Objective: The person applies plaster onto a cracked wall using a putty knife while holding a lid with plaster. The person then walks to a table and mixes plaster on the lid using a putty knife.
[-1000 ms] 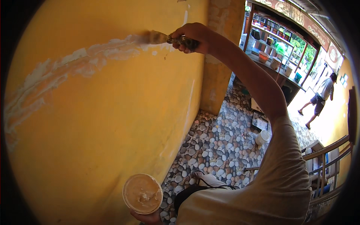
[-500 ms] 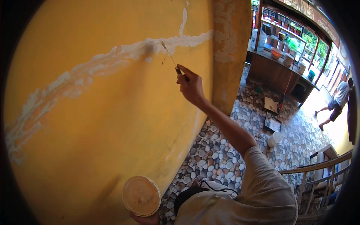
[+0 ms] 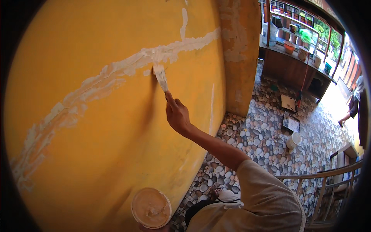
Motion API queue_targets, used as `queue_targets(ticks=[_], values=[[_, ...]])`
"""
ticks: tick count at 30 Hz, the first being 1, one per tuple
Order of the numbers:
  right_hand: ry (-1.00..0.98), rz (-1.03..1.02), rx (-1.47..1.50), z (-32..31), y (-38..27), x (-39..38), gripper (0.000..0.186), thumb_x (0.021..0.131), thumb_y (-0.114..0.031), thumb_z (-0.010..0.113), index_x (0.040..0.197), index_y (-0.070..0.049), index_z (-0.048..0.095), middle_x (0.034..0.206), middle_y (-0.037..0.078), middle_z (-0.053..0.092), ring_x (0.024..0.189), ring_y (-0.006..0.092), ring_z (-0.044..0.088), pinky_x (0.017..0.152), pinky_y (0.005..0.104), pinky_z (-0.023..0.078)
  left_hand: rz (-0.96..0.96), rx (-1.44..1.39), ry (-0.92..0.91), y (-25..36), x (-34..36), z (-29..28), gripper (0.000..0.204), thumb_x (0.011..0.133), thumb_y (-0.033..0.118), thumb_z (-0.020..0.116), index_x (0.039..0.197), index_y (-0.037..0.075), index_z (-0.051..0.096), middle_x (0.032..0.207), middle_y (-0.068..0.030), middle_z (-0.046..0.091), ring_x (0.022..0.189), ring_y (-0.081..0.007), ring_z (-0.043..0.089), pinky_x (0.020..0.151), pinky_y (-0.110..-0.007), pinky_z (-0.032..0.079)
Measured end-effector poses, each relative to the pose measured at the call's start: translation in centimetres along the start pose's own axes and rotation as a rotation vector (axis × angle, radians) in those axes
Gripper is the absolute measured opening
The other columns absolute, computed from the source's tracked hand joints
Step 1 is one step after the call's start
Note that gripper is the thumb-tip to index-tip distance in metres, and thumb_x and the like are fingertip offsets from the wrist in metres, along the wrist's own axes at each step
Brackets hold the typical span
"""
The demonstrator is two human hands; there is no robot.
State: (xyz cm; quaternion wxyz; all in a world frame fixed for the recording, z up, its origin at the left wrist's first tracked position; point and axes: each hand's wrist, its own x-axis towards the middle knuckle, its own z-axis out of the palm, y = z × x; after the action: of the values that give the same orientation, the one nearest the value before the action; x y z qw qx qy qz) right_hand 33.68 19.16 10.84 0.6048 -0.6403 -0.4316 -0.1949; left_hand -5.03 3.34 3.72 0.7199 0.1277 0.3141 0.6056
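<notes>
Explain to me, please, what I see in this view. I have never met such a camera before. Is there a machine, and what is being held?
There is no machine, only a person's two bare hands. A wide fisheye camera worn on the head looks down, so straight edges appear bent. The right hand grips a scraper with pale material on its blade. The blade is close to the yellow wall, just below a rough pale streak; contact is hard to judge. The left hand, mostly hidden, supports a round tub of pale paste from below. On the pebble-patterned floor stands a white container.
</notes>
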Motion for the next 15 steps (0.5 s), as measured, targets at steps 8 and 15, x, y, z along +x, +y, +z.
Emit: queue_targets(ticks=[8, 15], values=[[-0.242, 0.681, 0.612, -11.7, -2.4, 1.4, 0.038, 0.085, -0.011, 0.06, 0.118, 0.006, 0.053, 0.071, 0.016, 0.064, 0.05, 0.0201, 0.058, 0.045, 0.0331, 0.045, 0.114, 0.398, -0.133, 1.1, 2.2, -4.5, 0.056, 0.087, 0.038, 0.055, 0.131, 0.004, 0.049, 0.131, -0.0134, 0.051, 0.117, -0.0307, 0.051, 0.096, -0.053, 0.046], [-0.35, 0.817, 0.62, -16.7, 0.8, 2.9, 0.03, 0.08, -0.008, 0.066, 0.104, 0.007, 0.054, 0.072, 0.013, 0.065, 0.052, 0.0186, 0.061, 0.042, 0.0293, 0.045, -0.307, -0.083, 0.013, 1.4, 5.9, -6.1, 0.058, 0.087, 0.044, 0.053, 0.132, 0.007, 0.049, 0.136, -0.0112, 0.049, 0.124, -0.0307, 0.045, 0.102, -0.055, 0.039]])
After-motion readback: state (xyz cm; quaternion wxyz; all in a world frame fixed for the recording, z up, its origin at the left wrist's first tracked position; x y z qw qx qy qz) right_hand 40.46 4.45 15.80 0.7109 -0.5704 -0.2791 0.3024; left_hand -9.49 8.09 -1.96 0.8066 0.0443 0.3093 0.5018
